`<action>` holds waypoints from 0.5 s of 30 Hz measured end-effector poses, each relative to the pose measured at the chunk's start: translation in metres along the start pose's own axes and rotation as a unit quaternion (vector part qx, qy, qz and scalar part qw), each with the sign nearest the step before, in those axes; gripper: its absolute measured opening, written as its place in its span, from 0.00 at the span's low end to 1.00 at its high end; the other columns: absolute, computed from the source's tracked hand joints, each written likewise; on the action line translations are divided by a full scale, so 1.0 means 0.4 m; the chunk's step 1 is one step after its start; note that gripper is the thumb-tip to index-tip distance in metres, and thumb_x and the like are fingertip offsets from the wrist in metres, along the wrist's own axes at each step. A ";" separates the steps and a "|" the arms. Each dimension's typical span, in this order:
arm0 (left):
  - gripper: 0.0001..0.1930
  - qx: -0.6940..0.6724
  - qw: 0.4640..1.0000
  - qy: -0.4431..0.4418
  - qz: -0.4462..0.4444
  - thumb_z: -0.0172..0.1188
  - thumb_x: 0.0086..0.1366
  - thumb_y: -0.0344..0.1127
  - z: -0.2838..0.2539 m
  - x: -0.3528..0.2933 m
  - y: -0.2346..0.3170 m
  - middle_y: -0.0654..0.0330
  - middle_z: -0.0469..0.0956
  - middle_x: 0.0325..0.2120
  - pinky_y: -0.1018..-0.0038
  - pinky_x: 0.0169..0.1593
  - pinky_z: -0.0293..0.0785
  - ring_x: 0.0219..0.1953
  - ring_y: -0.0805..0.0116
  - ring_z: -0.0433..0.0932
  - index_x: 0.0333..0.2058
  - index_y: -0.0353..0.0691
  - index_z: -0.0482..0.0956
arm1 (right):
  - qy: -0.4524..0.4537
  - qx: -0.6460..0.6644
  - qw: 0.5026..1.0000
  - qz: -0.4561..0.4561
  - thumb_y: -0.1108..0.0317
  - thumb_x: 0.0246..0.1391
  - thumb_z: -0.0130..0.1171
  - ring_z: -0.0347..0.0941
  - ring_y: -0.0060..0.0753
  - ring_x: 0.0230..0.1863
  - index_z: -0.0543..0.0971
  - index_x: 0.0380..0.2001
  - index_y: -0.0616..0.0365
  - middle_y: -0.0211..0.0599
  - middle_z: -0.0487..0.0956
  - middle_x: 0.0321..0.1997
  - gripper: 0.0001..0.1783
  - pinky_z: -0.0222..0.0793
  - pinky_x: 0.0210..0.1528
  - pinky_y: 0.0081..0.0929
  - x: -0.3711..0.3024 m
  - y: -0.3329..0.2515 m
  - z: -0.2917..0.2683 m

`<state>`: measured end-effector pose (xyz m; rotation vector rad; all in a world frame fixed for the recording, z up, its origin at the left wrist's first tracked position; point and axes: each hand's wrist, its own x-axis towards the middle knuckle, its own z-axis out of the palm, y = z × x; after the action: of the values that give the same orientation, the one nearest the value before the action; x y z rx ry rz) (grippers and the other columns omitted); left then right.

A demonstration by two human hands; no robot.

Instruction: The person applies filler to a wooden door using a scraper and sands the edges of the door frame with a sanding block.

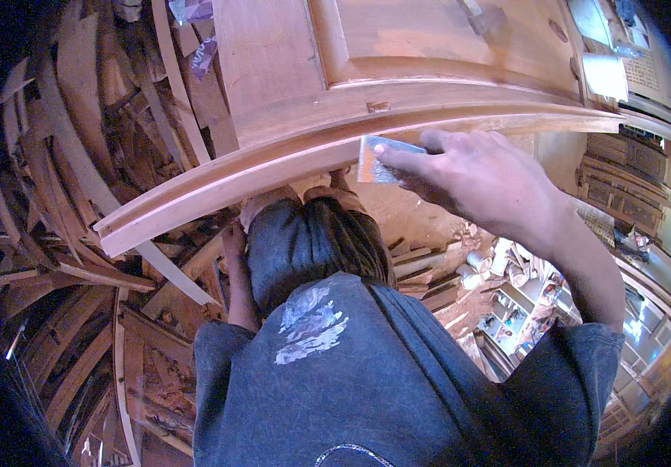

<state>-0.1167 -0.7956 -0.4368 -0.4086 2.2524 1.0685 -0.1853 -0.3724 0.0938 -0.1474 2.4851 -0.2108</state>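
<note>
My right hand (468, 167) is closed on a flat rectangular piece (386, 159), silvery grey with orange smears, perhaps a scraper or folded sandpaper. Its face lies against the front edge of a long pale wooden frame strip (250, 185), about midway along. My left forearm (243, 292) reaches up to the underside of the strip's left part. The fingers of that hand are hidden behind the wood. Beyond the strip lies a panelled wooden door (273, 93) with a recessed middle panel.
Stacked boards and offcuts (78, 156) crowd the left side. A narrow pale slat (172, 272) slants below the strip. On the floor at right are cans (475, 265) and scattered scraps. Carved wooden panels (623, 175) lean at far right. My legs (312, 241) are under the strip.
</note>
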 end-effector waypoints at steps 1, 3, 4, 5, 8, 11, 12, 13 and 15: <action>0.25 -0.003 1.000 -0.006 -0.009 0.51 0.69 0.53 0.004 -0.008 -0.011 0.54 0.75 0.17 0.64 0.29 0.69 0.22 0.64 0.74 0.33 0.31 0.80 | -0.011 0.038 0.999 0.031 0.59 0.61 0.54 0.77 0.48 0.32 0.75 0.57 0.43 0.42 0.78 0.35 0.20 0.72 0.37 0.41 -0.008 0.004 -0.016; 0.25 -0.009 0.999 -0.018 -0.025 0.50 0.69 0.53 0.004 -0.019 -0.028 0.54 0.75 0.17 0.64 0.29 0.69 0.22 0.64 0.74 0.32 0.32 0.80 | -0.035 0.044 0.996 0.069 0.59 0.61 0.55 0.77 0.48 0.33 0.76 0.55 0.45 0.42 0.79 0.37 0.19 0.72 0.38 0.41 -0.039 0.041 -0.026; 0.25 -0.013 0.999 -0.030 -0.026 0.50 0.69 0.52 0.012 -0.012 -0.021 0.54 0.75 0.17 0.64 0.29 0.69 0.22 0.65 0.74 0.32 0.32 0.80 | -0.047 0.013 0.995 0.084 0.59 0.62 0.55 0.77 0.48 0.34 0.77 0.54 0.46 0.43 0.79 0.38 0.18 0.72 0.39 0.41 -0.072 0.085 -0.027; 0.25 -0.011 0.999 -0.039 -0.025 0.50 0.70 0.52 0.017 -0.003 -0.015 0.55 0.75 0.17 0.64 0.29 0.69 0.22 0.65 0.74 0.32 0.32 0.80 | -0.060 -0.018 0.993 0.099 0.59 0.62 0.55 0.77 0.48 0.35 0.77 0.54 0.48 0.43 0.80 0.39 0.18 0.72 0.40 0.41 -0.096 0.117 -0.028; 0.24 -0.012 0.998 -0.037 -0.039 0.50 0.70 0.52 0.001 0.003 -0.068 0.55 0.75 0.18 0.64 0.29 0.69 0.22 0.65 0.73 0.32 0.32 0.79 | -0.078 0.007 0.995 0.066 0.58 0.62 0.56 0.77 0.49 0.39 0.78 0.54 0.49 0.45 0.80 0.40 0.19 0.72 0.42 0.42 -0.090 0.140 -0.047; 0.24 -0.018 0.999 -0.050 -0.009 0.50 0.70 0.52 -0.016 0.051 -0.088 0.55 0.75 0.18 0.64 0.28 0.69 0.22 0.66 0.73 0.31 0.33 0.79 | -0.004 0.041 0.999 0.028 0.59 0.61 0.57 0.77 0.50 0.41 0.78 0.54 0.49 0.47 0.80 0.39 0.19 0.72 0.43 0.43 -0.054 0.049 -0.045; 0.24 -0.080 0.996 -0.043 -0.026 0.51 0.70 0.52 -0.020 0.047 -0.068 0.58 0.74 0.17 0.66 0.27 0.68 0.22 0.68 0.73 0.28 0.33 0.78 | 0.007 0.050 0.999 -0.009 0.59 0.60 0.57 0.77 0.51 0.40 0.78 0.54 0.49 0.46 0.80 0.39 0.19 0.72 0.42 0.43 -0.028 0.033 -0.045; 0.24 -0.056 0.997 -0.040 -0.042 0.52 0.70 0.52 -0.035 0.043 -0.046 0.59 0.73 0.17 0.67 0.27 0.67 0.21 0.68 0.72 0.28 0.34 0.77 | -0.014 0.032 0.999 -0.017 0.59 0.60 0.57 0.77 0.51 0.40 0.78 0.54 0.49 0.46 0.80 0.38 0.19 0.72 0.42 0.44 0.000 0.016 -0.054; 0.23 -0.008 0.997 -0.035 -0.073 0.52 0.70 0.51 -0.059 0.044 0.000 0.60 0.73 0.17 0.69 0.26 0.67 0.21 0.70 0.72 0.27 0.34 0.77 | -0.057 -0.005 0.998 -0.031 0.59 0.60 0.57 0.77 0.51 0.39 0.78 0.53 0.49 0.45 0.80 0.38 0.19 0.72 0.42 0.45 0.049 -0.015 -0.083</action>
<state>-0.1395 -0.8141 -0.4365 -0.5262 2.1184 1.0112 -0.2207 -0.3774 0.1095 -0.2349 2.3704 -0.2093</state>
